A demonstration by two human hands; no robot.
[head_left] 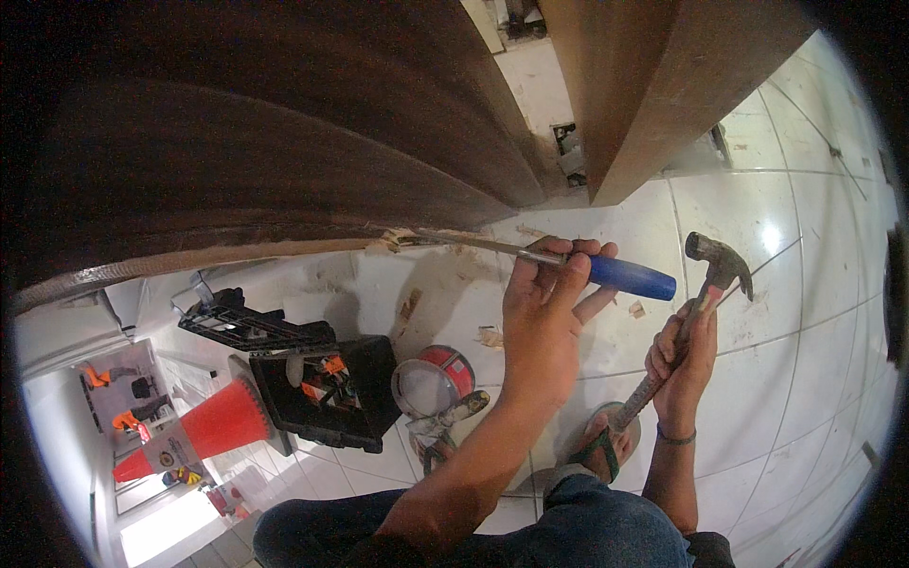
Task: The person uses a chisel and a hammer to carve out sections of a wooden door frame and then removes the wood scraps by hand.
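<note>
Jeans-covered knees (597, 535) lay nearest the camera, at the lower edge of the view. Beyond them, the left hand (549, 317) was closed on a chisel (516, 249), thumb and fingers pinching it where the steel shank met the blue handle (634, 278). Its long axis ran leftward from the grip along the edge of the dark brown wooden panel (303, 151), with the tip at a patch of splintered wood (392, 239); actual contact could not be confirmed. The right hand (684, 352) was wrapped fully around the shaft of a claw hammer (721, 265). The hammer head stood to the right of the chisel's butt end, apart from it, with the striking face turned up and to the left and the claw to the right. Of the two hands, the left was nearer the splintered wood. Chips (490, 336) lay on the white tile floor (748, 379); a black toolbox (369, 388) and a round tin (426, 383) stood left of the left forearm.
</note>
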